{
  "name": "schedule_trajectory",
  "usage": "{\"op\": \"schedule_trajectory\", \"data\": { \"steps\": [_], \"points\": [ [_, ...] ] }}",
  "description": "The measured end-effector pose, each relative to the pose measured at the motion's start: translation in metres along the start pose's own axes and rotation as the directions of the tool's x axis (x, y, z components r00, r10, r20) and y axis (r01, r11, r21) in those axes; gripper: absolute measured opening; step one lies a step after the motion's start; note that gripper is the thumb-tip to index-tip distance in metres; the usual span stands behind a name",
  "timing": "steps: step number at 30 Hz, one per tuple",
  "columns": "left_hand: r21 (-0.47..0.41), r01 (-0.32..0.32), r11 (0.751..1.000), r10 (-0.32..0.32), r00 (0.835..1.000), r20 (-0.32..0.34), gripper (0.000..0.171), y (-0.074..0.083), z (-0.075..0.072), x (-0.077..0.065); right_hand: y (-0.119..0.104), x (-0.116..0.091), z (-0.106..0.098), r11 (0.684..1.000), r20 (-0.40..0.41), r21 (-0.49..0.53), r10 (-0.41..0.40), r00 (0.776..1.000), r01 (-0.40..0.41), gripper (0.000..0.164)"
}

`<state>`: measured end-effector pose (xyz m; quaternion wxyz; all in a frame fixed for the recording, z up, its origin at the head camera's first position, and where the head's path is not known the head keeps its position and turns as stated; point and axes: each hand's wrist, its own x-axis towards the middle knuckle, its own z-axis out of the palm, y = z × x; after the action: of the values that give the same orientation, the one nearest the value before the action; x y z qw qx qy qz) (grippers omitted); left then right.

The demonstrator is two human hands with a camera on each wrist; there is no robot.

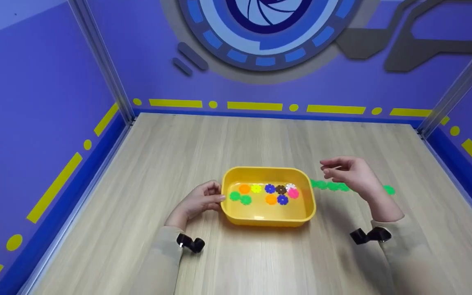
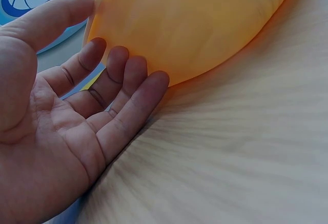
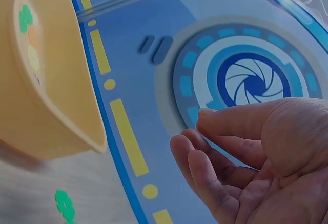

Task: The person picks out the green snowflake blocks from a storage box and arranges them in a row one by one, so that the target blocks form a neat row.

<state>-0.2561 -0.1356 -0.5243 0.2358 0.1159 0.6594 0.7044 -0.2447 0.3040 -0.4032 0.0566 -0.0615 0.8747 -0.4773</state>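
A yellow plastic bin (image 1: 268, 216) stands on the table, with several small flower-shaped plastic discs inside, among them an orange disc (image 1: 244, 189), a brown disc (image 1: 281, 189) and a pink disc (image 1: 293, 193). My left hand (image 1: 196, 201) grips the bin's left end, thumb at the rim and fingertips against the outer wall (image 2: 205, 29). Off the bin's right side, my right hand (image 1: 352, 172) is raised above the table with its fingers loosely bent and nothing between them. Below it lies a row of green discs (image 1: 332, 186), partly hidden behind the hand and wrist.
One green disc (image 1: 389, 189) shows to the right of my right wrist. Blue printed panels (image 1: 219, 88) wall in the table at the back and both sides, with metal posts (image 1: 104, 61) at the corners. Bare wood (image 1: 256, 262) shows in front of the bin.
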Motion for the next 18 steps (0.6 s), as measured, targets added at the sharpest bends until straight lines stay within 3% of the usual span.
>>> {"op": "schedule_trajectory", "data": {
  "steps": [18],
  "points": [
    [-0.004, 0.008, 1.0, -0.008, 1.0, 0.004, 0.022, 0.001, 0.001, 0.001, -0.024, 0.02, 0.055, 1.0, 0.11, -0.022, 0.015, 0.994, -0.013, 0.036]
  ]
}}
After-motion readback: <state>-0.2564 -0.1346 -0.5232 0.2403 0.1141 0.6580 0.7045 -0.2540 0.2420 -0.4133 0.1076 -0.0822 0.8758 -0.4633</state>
